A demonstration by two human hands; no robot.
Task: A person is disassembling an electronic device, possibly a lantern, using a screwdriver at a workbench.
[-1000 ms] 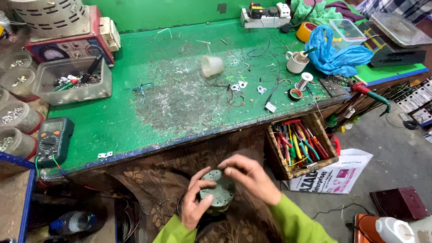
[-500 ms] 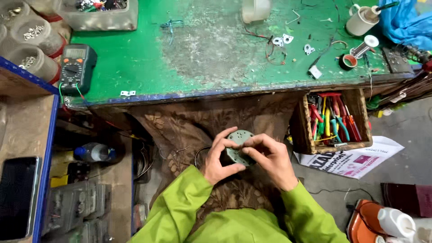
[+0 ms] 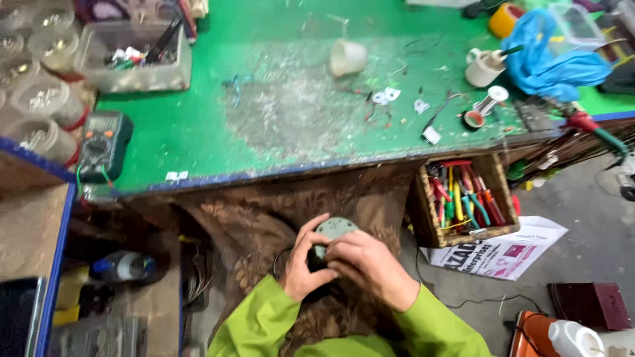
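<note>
My fingers on the left hand curl around the near-left side of a small round grey-green metal part, and the right hand closes over its near-right side, so both are clenched on it, held in my lap over a brown patterned cloth. The part sits just below the blue front edge of the worn green counter, roughly under the scuffed patch in its middle. Right of the part, hanging below the counter edge, is a wooden box of coloured-handled screwdrivers; beyond the part to the left, on the counter, lies a dark handheld multimeter.

My worry: the part is held over open lap, not over the counter. If my grip slackens, I judge it could slide off the cloth toward the floor, where a thin dark cable trails.
</note>
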